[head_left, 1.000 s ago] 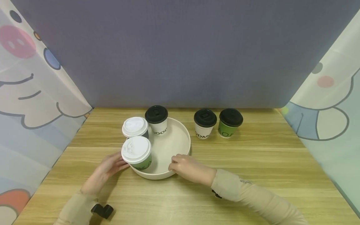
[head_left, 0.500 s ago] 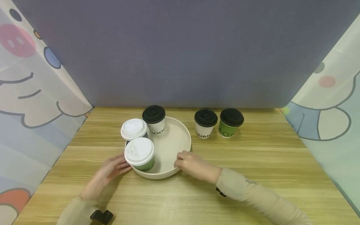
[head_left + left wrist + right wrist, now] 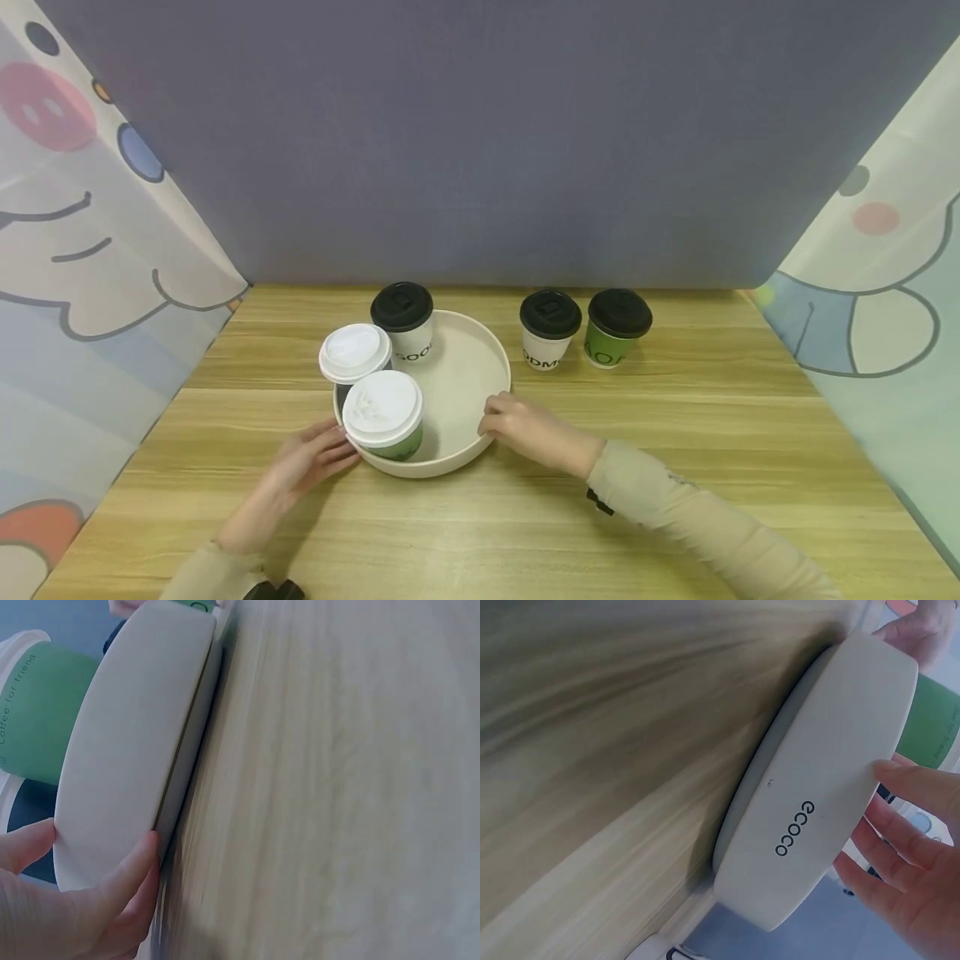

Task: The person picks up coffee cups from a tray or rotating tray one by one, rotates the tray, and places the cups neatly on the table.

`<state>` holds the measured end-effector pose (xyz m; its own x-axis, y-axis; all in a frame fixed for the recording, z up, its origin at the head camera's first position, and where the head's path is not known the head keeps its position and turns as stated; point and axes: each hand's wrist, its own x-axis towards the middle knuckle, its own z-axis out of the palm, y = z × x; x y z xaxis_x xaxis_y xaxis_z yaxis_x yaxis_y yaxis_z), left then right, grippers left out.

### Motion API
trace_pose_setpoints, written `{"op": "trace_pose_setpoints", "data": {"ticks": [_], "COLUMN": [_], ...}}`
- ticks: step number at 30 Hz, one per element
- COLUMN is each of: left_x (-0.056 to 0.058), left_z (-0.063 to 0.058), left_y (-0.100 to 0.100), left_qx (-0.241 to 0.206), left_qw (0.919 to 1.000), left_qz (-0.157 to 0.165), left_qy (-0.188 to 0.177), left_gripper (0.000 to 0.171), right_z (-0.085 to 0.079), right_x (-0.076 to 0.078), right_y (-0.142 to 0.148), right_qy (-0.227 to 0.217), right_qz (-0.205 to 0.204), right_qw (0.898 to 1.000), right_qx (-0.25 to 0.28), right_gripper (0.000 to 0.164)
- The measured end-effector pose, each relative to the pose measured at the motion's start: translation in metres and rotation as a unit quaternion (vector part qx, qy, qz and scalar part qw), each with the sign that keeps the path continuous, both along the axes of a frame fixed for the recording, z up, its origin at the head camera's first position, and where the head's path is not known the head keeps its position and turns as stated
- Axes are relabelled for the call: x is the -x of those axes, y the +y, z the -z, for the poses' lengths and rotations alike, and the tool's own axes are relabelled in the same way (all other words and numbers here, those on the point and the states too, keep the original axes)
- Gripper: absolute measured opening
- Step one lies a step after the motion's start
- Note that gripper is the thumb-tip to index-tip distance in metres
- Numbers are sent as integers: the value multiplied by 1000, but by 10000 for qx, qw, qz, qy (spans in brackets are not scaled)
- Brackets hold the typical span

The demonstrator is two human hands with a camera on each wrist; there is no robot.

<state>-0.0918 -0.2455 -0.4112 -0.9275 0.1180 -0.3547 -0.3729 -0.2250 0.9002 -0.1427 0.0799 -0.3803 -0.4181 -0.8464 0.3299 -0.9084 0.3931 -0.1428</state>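
A round cream tray (image 3: 463,379) with a low wall lies on the table. In it stand a green cup with a white lid (image 3: 382,410), a dark cup with a white lid (image 3: 354,353) and a white cup with a black lid (image 3: 403,308). My left hand (image 3: 303,462) holds the tray's left wall, thumb at the rim and fingers low on the outside in the left wrist view. My right hand (image 3: 534,432) pinches the rim at the front right. There, the right wrist view shows the thumb (image 3: 911,780) outside and the other fingers inside.
Right of the tray, a white cup (image 3: 549,329) and a green cup (image 3: 617,327), both black-lidded, stand side by side on the wooden table (image 3: 675,467). A grey panel (image 3: 495,150) rises along the back edge, with printed curtains (image 3: 90,250) at the sides.
The tray has turned counterclockwise seen from above, its three cups shifting with it: the front one rightward, the rear one leftward. My right hand has moved right and slightly away, still pinching the rim.
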Motion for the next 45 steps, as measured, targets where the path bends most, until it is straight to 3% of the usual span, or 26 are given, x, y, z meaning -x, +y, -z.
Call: {"op": "trace_pose_setpoints", "data": {"ticks": [6,16,26,34,45], "left_x": [-7,-12,1,9,14], "left_z": [-1,-3,-3,-5,-4], "left_y": [11,20,7,-3,-7], "left_qx": [326,491,198,173,-19], "left_qw": [9993,9983,9982,9987,9992], "left_qz": [-163,-308,-461,-233,-109], "left_qy": [-8,-114,-338,-411,-393], "left_gripper": [62,60,70,70,69], "right_z": [1,-2,-3,-3,1], "right_x": [7,10,-9,-21,-25], "right_y": [7,12,-7,-20,-27], "right_qy": [-191,-307,217,329,843], "right_qz": [-43,68,3,-16,-67], "right_qw": [9997,9994,9994,9984,9958], "right_qx": [164,153,-282,-460,-341], "right_gripper": [8,8,15,18,13]}}
